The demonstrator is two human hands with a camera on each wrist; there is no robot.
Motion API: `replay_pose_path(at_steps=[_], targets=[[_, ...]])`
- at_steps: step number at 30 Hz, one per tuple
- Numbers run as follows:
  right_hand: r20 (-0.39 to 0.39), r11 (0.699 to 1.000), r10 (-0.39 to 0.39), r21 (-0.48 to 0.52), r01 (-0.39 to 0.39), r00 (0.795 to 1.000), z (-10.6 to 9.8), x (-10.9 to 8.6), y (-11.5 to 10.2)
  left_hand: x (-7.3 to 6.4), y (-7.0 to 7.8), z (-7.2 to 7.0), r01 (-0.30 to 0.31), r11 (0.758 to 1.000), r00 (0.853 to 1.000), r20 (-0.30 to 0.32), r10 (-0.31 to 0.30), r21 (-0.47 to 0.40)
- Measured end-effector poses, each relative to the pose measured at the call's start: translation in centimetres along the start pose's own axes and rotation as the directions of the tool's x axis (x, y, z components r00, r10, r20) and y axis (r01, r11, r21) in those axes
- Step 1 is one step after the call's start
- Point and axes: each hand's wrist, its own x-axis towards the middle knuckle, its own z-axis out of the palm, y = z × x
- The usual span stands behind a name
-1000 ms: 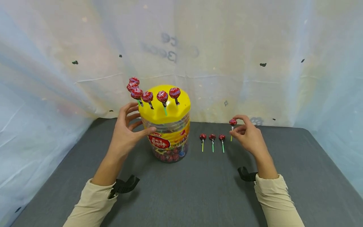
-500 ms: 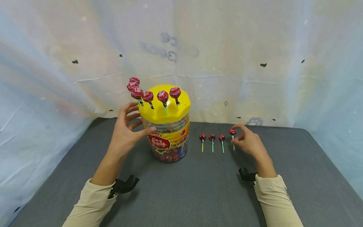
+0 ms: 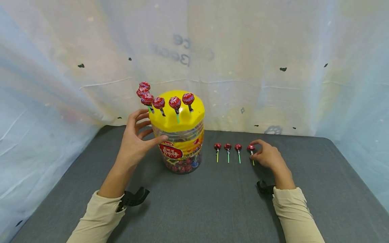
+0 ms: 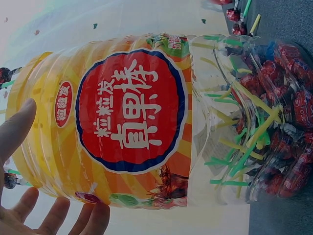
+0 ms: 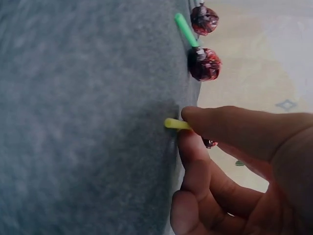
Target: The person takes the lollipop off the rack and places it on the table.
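Observation:
A clear plastic candy jar (image 3: 182, 145) with a yellow lid (image 3: 173, 125) stands upright on the table, its label red and yellow. My left hand (image 3: 135, 145) holds the jar's left side, thumb in front and fingers spread around it. Wrapped red lollipops (image 4: 288, 107) fill the jar's lower part. Several more, such as one lollipop (image 3: 174, 103), stick up from the lid. My right hand (image 3: 268, 157) pinches a lollipop (image 3: 251, 147) by its yellow stick (image 5: 177, 124), low at the table, at the right end of a row. Its head points away from me.
Three lollipops lie side by side between jar and right hand, the middle lollipop (image 3: 228, 147) on a green stick. The grey table (image 3: 200, 209) ends at a pale hanging sheet (image 3: 231, 67) behind and at both sides.
My right hand has come down to the table with its lollipop, bringing it level with the row. The left hand and the jar have stayed in place.

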Motion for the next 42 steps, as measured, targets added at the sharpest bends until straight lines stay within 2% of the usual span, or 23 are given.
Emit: replay_pose_path(at_steps=[6, 25, 42], targets=[[0.005, 1.000, 0.002, 0.011, -0.002, 1.000, 0.26, 0.17, 0.15, 0.01, 0.05, 0.01, 0.001, 1.000, 1.000, 0.001, -0.001, -0.005], [0.044, 0.997, -0.060, 0.046, 0.058, 0.997, 0.49, 0.43, -0.33, 0.03, -0.05, -0.03, -0.005, 1.000, 1.000, 0.004, 0.005, -0.001], [0.038, 0.998, -0.051, 0.036, 0.049, 0.998, 0.63, 0.54, -0.35, 0.05, -0.02, -0.01, 0.002, 1.000, 1.000, 0.002, -0.002, -0.012]])
